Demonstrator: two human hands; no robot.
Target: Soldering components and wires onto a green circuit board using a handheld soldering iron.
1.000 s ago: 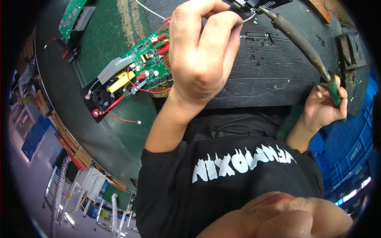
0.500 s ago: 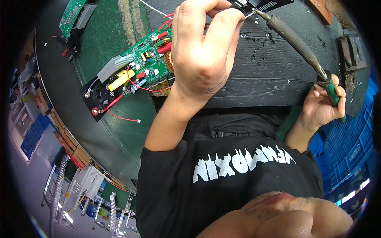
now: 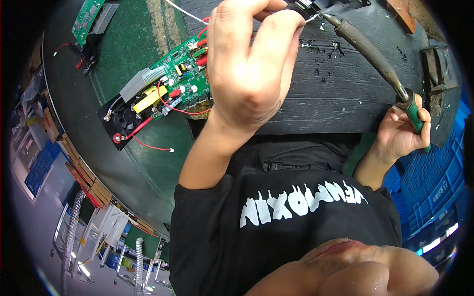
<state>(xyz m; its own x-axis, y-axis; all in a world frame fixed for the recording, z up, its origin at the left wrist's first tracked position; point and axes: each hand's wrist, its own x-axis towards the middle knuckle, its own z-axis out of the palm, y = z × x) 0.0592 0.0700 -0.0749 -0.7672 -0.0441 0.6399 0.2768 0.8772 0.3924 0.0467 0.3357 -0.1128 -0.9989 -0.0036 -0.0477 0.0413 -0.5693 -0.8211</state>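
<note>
R hand [image 3: 396,129] grips soldering iron [image 3: 370,52] by green handle, tip by white wire [image 3: 312,18]; contact hard to tell. L hand [image 3: 252,69] pinches that wire near blk part [image 3: 345,7], top edge. Green PCB [image 3: 196,81] w/ 1 fan [image 3: 127,117] lies to its left.

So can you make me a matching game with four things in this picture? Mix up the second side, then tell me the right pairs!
Things:
1. Soldering iron
2. Cooling fan
3. Plastic crate
4. Thin silvery wire

Clues:
A. Blue, with lots of small holes
B. Between the left hand and the iron's tip
C. Held in the right hand
D. At the lower-left end of a green circuit board

Right pairs: 1-C, 2-D, 3-A, 4-B
</note>
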